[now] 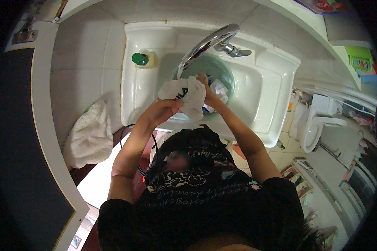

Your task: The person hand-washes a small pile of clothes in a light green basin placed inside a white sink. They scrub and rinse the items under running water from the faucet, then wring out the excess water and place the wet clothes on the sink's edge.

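Note:
A wet white cloth item [193,98] with dark lettering, perhaps a sock, is spread above a green basin [228,73]. My left hand [168,108] grips its lower left side, the thumb lying across the front. At the right edge of the cloth is my right hand [208,92], its fingers partly hidden and blurred against the fabric. More white and dark blue laundry [219,89] lies in the basin, beneath and right of my hands. From the curved chrome faucet [207,42], water appears to run down just behind the cloth.
The basin sits in a white ceramic sink [271,103]. A green-capped bottle [141,59] stands on its left ledge. A white towel [92,138] hangs at the left wall, and the faucet lever [238,52] points right. A toilet [312,131] is farther right.

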### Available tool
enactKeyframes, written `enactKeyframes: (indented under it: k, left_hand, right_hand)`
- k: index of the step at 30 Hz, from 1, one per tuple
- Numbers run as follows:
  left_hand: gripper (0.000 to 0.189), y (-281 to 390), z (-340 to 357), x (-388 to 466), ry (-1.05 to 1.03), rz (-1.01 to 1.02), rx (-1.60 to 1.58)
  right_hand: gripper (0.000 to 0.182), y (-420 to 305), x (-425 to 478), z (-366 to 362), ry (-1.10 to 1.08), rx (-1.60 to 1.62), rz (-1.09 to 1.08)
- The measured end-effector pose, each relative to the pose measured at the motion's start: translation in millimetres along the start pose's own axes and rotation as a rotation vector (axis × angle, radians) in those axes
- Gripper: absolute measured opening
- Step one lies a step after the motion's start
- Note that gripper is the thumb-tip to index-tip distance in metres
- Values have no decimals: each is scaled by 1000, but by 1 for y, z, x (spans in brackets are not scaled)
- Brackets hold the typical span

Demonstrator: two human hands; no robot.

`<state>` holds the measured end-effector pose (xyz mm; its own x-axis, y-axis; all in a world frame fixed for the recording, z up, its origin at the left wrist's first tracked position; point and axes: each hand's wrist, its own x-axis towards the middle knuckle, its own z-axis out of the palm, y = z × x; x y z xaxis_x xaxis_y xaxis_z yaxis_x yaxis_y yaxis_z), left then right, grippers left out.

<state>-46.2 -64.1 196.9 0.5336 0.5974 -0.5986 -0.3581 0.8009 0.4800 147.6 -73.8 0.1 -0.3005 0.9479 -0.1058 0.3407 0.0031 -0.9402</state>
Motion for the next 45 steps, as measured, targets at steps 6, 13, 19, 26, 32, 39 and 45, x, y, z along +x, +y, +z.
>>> enactKeyframes:
  k: [6, 13, 19, 26, 32, 39, 45]
  left_hand:
    - [51, -9, -27, 12, 126, 267, 313]
    - [43, -26, -46, 50, 560, 456, 949]
    - [64, -30, -68, 75, 434, 286, 1054]
    - [90, -62, -55, 101, 72, 560, 1312]
    - [49, -76, -93, 106, 160, 378, 688]
    - [34, -52, -85, 51, 166, 305, 329]
    - [37, -26, -75, 19, 201, 345, 326]
  right_hand:
    - [30, 32, 2, -55, 343, 886, 151]
    - [27, -41, 12, -115, 471, 601, 191]
    - [38, -66, 6, -104, 343, 986, 309]
    - [51, -85, -16, -34, 249, 821, 334]
    - [82, -11, -22, -62, -61, -91, 92]
    - [116, 18, -28, -46, -56, -691, 202]
    - [106, 52, 2, 4, -115, -1034, 372]
